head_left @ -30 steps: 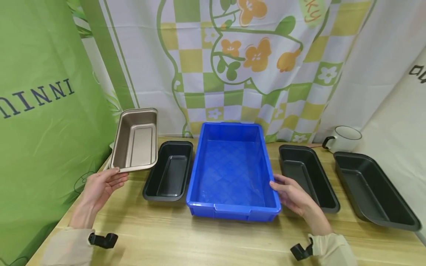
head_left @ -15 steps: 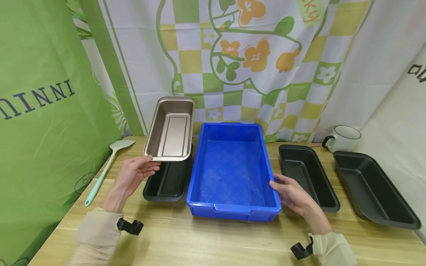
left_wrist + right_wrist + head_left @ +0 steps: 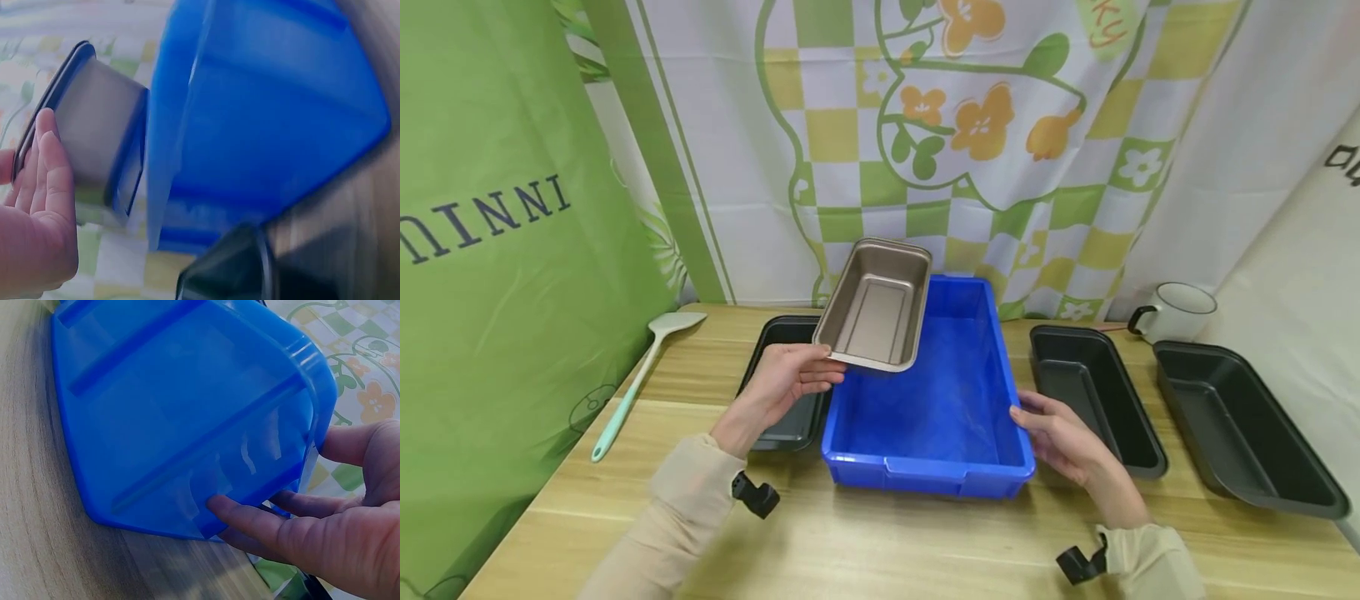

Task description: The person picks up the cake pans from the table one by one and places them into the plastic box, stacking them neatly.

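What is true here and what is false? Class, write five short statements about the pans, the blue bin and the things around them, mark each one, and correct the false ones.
1. The left grip holds the bronze pan. True.
2. The white mug has a black handle. True.
3. The right grip rests on the white mug. False: it holds the side of the blue bin.
4. The spatula lies to the right of the blue bin. False: it lies to the left.
5. The bronze pan sits on the table. False: it is held up off the table.
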A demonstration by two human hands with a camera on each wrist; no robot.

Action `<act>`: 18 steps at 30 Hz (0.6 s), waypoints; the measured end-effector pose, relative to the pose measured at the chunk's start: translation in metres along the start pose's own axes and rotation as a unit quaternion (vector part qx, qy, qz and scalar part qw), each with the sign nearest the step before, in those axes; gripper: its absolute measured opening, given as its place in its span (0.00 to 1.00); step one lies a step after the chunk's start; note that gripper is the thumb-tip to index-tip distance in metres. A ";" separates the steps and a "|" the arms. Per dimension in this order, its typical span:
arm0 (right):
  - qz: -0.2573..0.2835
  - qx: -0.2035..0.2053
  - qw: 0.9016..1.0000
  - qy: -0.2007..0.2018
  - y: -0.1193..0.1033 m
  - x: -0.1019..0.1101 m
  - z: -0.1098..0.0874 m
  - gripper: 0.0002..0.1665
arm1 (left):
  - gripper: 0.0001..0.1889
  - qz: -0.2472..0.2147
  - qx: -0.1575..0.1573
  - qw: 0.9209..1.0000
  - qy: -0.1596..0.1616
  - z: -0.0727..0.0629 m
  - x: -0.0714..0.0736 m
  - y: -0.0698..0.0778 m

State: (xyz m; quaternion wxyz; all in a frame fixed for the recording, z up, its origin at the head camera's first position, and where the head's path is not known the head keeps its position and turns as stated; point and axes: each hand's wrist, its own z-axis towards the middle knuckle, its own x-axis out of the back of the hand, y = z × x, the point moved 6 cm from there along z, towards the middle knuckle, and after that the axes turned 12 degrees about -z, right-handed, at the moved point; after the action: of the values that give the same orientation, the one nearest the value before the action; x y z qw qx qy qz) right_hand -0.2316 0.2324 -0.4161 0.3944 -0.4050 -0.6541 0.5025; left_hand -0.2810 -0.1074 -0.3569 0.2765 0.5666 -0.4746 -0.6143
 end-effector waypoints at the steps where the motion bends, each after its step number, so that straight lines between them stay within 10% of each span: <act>1: 0.000 0.000 1.000 0.000 0.000 0.000 0.000 0.40 | 0.06 0.003 0.006 1.000 0.002 0.002 -0.004 -0.003; 18: -0.004 -0.004 1.000 -0.001 -0.001 0.000 0.000 0.41 | 0.18 0.096 0.084 0.991 0.043 0.015 -0.043 -0.037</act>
State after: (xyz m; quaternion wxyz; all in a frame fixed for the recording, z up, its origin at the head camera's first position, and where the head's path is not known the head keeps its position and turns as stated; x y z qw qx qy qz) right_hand -0.2320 0.2325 -0.4153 0.3935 -0.4038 -0.6583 0.4987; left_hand -0.2796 -0.0504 -0.3727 0.3060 0.5649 -0.5646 -0.5181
